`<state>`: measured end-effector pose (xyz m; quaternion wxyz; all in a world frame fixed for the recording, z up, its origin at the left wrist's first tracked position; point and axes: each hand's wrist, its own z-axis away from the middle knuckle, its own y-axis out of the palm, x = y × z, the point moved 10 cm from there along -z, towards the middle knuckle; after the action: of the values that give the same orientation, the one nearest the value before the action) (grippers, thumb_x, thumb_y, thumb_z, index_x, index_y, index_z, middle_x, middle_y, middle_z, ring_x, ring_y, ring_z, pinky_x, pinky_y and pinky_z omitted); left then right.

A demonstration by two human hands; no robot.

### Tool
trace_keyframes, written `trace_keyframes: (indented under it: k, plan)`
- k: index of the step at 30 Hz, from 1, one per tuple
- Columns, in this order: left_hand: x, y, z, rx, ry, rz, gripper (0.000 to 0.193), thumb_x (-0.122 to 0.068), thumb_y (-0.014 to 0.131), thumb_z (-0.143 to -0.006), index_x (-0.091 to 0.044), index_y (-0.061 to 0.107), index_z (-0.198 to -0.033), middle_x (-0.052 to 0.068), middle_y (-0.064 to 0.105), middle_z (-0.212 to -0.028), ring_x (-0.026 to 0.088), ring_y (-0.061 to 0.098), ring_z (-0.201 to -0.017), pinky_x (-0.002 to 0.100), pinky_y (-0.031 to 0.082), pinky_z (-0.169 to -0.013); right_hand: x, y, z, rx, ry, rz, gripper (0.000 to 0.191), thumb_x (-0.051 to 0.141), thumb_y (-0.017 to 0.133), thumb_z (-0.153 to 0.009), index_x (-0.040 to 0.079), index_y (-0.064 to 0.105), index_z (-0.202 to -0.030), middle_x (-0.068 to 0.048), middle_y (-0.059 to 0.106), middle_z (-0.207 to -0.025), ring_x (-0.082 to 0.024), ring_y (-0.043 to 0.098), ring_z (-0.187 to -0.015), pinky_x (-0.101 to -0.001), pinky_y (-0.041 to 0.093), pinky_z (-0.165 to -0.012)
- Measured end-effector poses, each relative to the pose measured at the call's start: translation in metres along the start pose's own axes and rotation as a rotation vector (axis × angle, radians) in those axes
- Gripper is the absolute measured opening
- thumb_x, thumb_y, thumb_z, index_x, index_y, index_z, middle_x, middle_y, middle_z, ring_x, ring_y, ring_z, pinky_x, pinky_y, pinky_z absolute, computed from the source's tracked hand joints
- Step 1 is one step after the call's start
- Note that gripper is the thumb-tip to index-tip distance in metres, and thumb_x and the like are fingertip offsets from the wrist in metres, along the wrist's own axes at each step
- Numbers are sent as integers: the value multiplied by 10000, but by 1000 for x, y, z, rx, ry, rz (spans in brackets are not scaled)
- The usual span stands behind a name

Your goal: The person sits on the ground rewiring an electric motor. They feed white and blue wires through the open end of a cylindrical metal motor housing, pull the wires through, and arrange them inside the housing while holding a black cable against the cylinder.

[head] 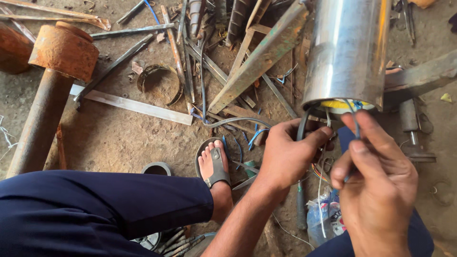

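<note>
The left hand (288,154) is closing its fingers (318,138) around a grey sheathed cable (302,127) emerging from the open lower end of a shiny steel cylinder (346,50) — this housing is standing tilted above the dirt floor (119,133), just ahead of both hands. The right hand (378,183) is pinching a thin blue wire (354,119) between thumb and forefinger — it is leading up to the cylinder's yellow inner rim (340,103), while a rusty iron hammer-shaped post (50,81) and scattered steel strips (133,105) are lying well apart to the left.
</note>
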<state>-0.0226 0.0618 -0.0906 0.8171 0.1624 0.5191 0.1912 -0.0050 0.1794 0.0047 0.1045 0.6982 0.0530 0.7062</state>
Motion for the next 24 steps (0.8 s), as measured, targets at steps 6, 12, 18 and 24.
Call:
trace_keyframes:
  k: [6, 12, 18, 24]
  plan:
    - [-2, 0, 0, 5, 29, -9, 225, -211, 718, -915, 7, 765, -940, 32, 740, -762, 74, 624, -647, 260, 504, -610, -16, -17, -3, -91, 66, -118, 412, -43, 535, -996, 18, 631, -1392, -139, 676, -1381, -142, 625, -648, -265, 474, -533]
    - [0, -1, 1, 0, 12, -2, 229, -212, 717, -911, 7, 763, -957, 37, 735, -766, 78, 618, -644, 268, 504, -606, -13, -16, 9, -138, 21, 188, 456, -85, 542, -994, 3, 603, -1438, -157, 664, -1417, -129, 600, -635, -271, 468, -537]
    - [-2, -3, 2, -14, -3, -23, 237, -221, 720, -905, 3, 769, -964, 31, 732, -762, 79, 609, -631, 271, 493, -590, -14, -10, 17, -142, 40, 276, 457, -107, 571, -946, -6, 630, -1387, -151, 681, -1361, -116, 583, -599, -259, 468, -503]
    - [-29, -6, 16, -68, 19, -196, 263, -275, 718, -901, -19, 757, -945, 80, 720, -737, 124, 618, -609, 300, 501, -583, -17, -17, 13, -137, 140, 249, 422, -67, 570, -971, 1, 657, -1377, -138, 705, -1291, -110, 546, -559, -253, 412, -479]
